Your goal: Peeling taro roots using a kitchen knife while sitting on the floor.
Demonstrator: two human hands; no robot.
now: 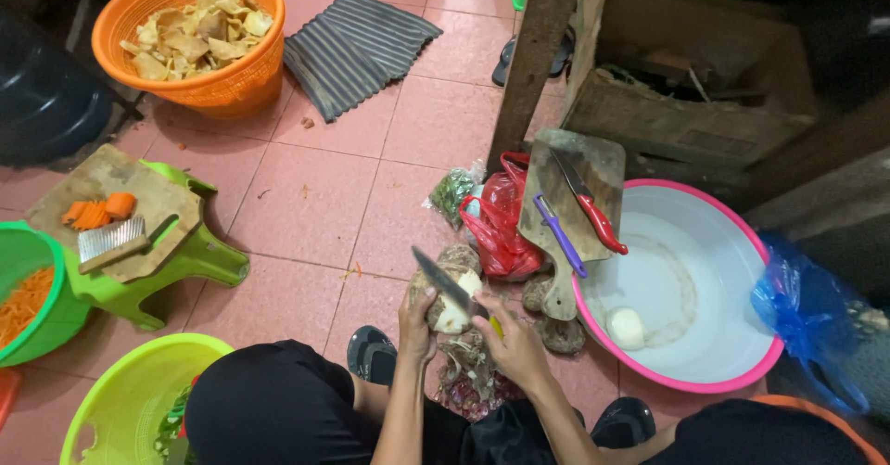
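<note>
Head view: left hand (416, 328) fingers wrapped round root (447, 305), right hand (513, 343) at 3 o'clock gripping knife (443, 281). Three knives total, two basins.

I see a pink tiled floor (371, 205), a striped grey mat (357, 43) near its far edge, a wooden post (533, 57), and a dim wooden crate (686, 117) at right.

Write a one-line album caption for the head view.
Left hand steadies a brown root while the right hand peels it with a knife, beside a pink basin.
</note>
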